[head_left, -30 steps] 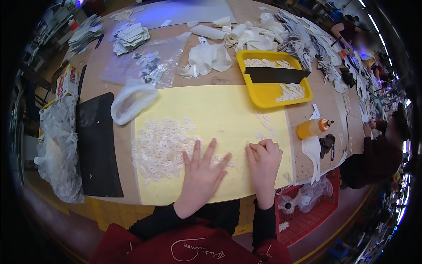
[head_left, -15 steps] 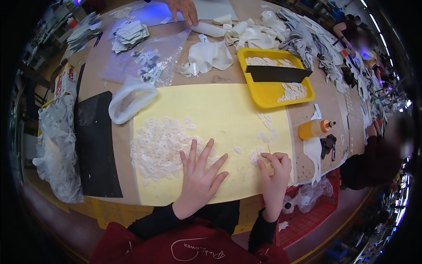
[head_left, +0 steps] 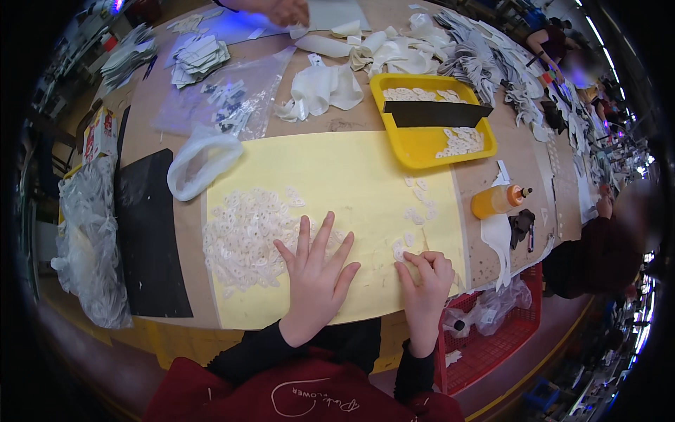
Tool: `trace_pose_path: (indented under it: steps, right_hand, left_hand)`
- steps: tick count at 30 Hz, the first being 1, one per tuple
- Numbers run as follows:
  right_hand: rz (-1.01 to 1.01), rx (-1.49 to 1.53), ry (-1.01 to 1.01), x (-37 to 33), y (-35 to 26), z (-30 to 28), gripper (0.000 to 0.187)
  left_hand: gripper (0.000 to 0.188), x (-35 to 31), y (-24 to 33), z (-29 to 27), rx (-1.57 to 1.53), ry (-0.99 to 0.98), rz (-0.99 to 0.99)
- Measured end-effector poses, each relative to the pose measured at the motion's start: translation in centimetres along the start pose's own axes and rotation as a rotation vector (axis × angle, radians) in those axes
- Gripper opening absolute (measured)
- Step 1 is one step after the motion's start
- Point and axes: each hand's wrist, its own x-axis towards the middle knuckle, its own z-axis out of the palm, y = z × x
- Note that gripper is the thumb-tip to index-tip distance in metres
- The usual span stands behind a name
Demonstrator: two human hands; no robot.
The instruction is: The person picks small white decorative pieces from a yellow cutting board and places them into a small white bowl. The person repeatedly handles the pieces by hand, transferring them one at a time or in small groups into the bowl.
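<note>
My left hand (head_left: 314, 281) lies with its fingers spread on a yellow sheet (head_left: 316, 165), holding nothing. Its fingertips reach the right side of a heap of small, flat, whitish teardrop-shaped pieces (head_left: 246, 239), each with an opening in it. To the right, my right hand (head_left: 427, 287) is closed, thumb and fingers pinched together low over the sheet. What sits in that pinch is too small to make out. Just beyond its fingertips are a few of the same pieces (head_left: 399, 247), and more are strung out loosely up the sheet's right side (head_left: 420, 200).
A yellow tray (head_left: 415, 160) with a black strip (head_left: 436, 114) across it holds more pieces. Right of the sheet lies a bottle of orange liquid (head_left: 496, 202). Elsewhere are a clear bag (head_left: 200, 169), a black board (head_left: 151, 239) and a red basket (head_left: 492, 359). A co-worker's hand (head_left: 288, 13) is at the far edge.
My right hand has shifted slightly left and nearer to me. The lone piece between my hands no longer shows apart. The co-worker's hand at the far edge has moved left and lifted a little.
</note>
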Motion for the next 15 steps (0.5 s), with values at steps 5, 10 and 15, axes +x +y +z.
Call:
trace_pose_path:
  steps: [5, 10, 15]
  right_hand:
    - [-0.073, 0.016, -0.032, -0.4, -1.1, 0.5, 0.023]
    - [-0.154, 0.132, -0.111, 0.1, -2.1, 0.0, 0.023]
    - [-0.206, 0.089, -0.101, 1.3, -1.3, 0.6, 0.027]
  left_hand:
    - [0.028, -0.4, -0.1, -0.7, -0.273, 0.08, 0.136]
    - [0.027, -0.5, -0.5, -0.2, -0.36, 0.112, 0.143]
    - [0.026, -0.5, -0.5, -0.2, -0.369, 0.115, 0.121]
